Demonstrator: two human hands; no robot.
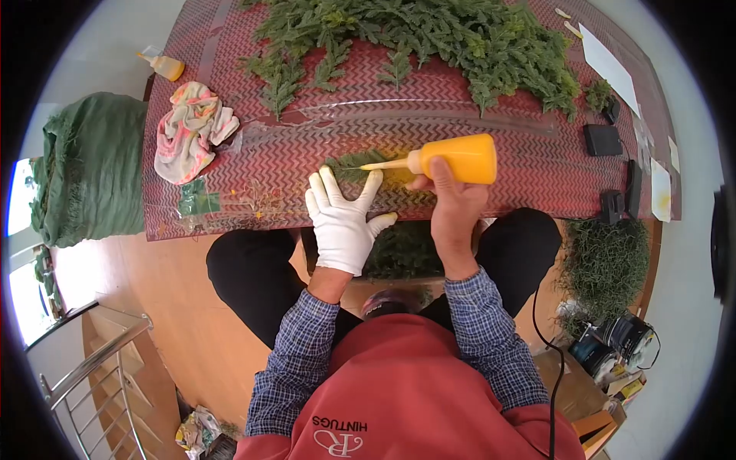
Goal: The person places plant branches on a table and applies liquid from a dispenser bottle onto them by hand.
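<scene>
My right hand (456, 203), bare, grips a yellow squeeze bottle (466, 159) tilted onto its side, its long thin nozzle pointing left. The nozzle tip is at a small green artificial sprig (351, 167) lying on the red patterned table cover (291, 146). My left hand (341, 226), in a white glove, lies with fingers spread at the near side of the sprig; its fingertips touch or nearly touch it. Yellow stains mark the cover under the bottle. Along the far side of the table lies a large pile of green artificial sprigs (414, 38).
At the left are a stained cloth (193, 132) and a second squeeze bottle (162, 66). Black boxes (602, 140) and white paper (611, 67) lie at the right. A green sack (93, 169) stands left of the table; more greenery (606, 268) is on the floor at right. A black cable (553, 360) hangs beside my right arm.
</scene>
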